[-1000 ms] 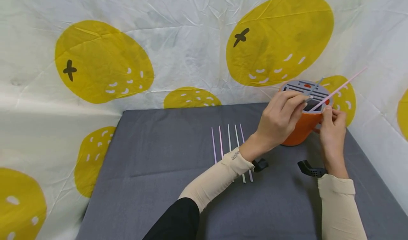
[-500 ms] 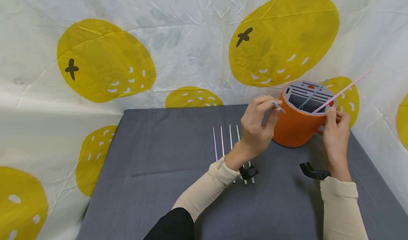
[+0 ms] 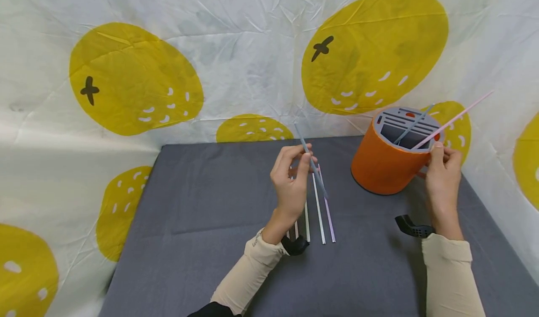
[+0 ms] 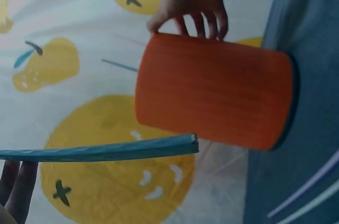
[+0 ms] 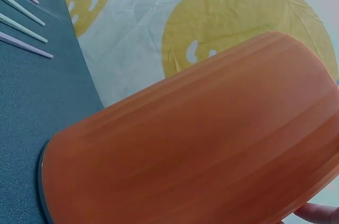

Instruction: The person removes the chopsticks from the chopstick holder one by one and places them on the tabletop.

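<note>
While I gripped the orange holder point(image 3: 385, 169) near its top with the right hand point(image 3: 443, 176), the left hand point(image 3: 291, 180), nearly closed, pinched a blue-grey stick point(image 4: 122, 151) above the desk point(image 3: 219, 200).

8 thin sticks point(image 4: 122, 151), 1 orange holder point(image 3: 381, 167), 2 hands point(image 3: 290, 186) point(image 3: 443, 190), 2 black wrist devices point(image 3: 296, 246).

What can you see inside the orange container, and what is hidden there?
A blue stick and a pink stick slant into the orange container, their upper parts sticking out. Its wall hides their lower ends and its floor.
</note>
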`<move>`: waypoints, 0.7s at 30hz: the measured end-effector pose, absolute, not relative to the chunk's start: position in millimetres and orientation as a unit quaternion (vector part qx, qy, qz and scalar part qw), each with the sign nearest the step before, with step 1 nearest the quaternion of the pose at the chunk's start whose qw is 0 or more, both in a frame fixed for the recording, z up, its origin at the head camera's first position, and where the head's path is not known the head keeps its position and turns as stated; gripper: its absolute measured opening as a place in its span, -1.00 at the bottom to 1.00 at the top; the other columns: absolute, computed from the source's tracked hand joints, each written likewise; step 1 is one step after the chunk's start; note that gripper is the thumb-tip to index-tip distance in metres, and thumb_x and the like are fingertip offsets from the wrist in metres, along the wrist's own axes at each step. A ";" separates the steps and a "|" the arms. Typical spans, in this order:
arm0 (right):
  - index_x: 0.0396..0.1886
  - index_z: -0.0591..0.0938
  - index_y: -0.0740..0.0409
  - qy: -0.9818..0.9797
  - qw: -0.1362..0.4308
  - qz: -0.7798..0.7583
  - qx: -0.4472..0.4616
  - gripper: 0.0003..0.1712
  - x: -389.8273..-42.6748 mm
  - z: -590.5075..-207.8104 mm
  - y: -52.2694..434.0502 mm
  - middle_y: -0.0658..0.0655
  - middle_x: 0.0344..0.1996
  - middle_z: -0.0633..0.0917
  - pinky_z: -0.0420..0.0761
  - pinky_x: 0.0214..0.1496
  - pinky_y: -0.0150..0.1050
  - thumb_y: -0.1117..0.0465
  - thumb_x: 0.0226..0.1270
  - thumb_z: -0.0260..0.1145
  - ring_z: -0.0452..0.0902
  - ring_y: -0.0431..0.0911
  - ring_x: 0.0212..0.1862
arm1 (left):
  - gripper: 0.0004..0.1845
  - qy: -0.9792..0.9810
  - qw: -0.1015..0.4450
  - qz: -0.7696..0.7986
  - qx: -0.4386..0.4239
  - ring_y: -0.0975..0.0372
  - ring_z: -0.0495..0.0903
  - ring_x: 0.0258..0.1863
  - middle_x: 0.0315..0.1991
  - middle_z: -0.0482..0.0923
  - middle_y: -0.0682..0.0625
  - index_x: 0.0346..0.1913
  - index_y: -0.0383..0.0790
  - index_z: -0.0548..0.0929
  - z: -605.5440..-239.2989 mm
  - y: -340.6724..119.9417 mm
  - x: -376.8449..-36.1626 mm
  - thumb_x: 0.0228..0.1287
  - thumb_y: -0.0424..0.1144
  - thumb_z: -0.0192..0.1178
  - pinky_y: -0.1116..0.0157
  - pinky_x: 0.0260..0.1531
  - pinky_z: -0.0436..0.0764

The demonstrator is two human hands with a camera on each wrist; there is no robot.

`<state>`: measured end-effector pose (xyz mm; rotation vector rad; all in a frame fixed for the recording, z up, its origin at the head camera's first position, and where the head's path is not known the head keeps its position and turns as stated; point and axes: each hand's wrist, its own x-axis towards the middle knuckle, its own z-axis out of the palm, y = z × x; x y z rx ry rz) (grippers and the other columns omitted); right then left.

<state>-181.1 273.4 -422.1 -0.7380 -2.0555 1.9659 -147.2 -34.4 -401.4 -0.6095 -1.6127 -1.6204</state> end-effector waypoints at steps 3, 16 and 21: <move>0.13 0.36 -0.26 -0.696 0.102 0.666 -0.248 -0.67 -181.1 -421.8 274.4 -0.24 -0.05 0.42 0.54 -0.26 -0.56 -0.26 0.60 0.09 0.35 -0.29 -0.02 | -0.84 -0.638 0.359 -0.647 -0.214 -0.02 0.71 -0.33 -0.09 0.62 -0.36 0.02 -0.45 0.66 -412.1 -45.8 -144.9 0.48 -0.53 0.17 0.24 -0.50 0.76; 0.15 0.36 -0.27 -0.703 0.093 0.657 -0.255 -0.68 -179.6 -421.9 274.4 -0.24 -0.06 0.41 0.52 -0.25 -0.56 -0.25 0.61 0.08 0.33 -0.27 0.01 | -0.72 -0.673 0.169 -0.718 -0.052 0.29 0.69 -0.40 -0.08 0.66 -0.33 0.12 -0.38 0.69 -445.8 -104.0 -135.6 0.54 -0.24 0.24 0.25 -0.49 0.78; 0.17 0.35 -0.26 -0.708 0.094 0.654 -0.252 -0.64 -180.5 -421.5 274.3 -0.24 -0.06 0.41 0.52 -0.24 -0.55 -0.27 0.60 0.08 0.33 -0.26 0.01 | -0.76 -0.692 0.119 -0.712 0.031 0.23 0.70 -0.46 -0.14 0.64 -0.38 0.08 -0.36 0.75 -458.5 -120.8 -138.5 0.52 -0.29 0.25 0.24 -0.55 0.76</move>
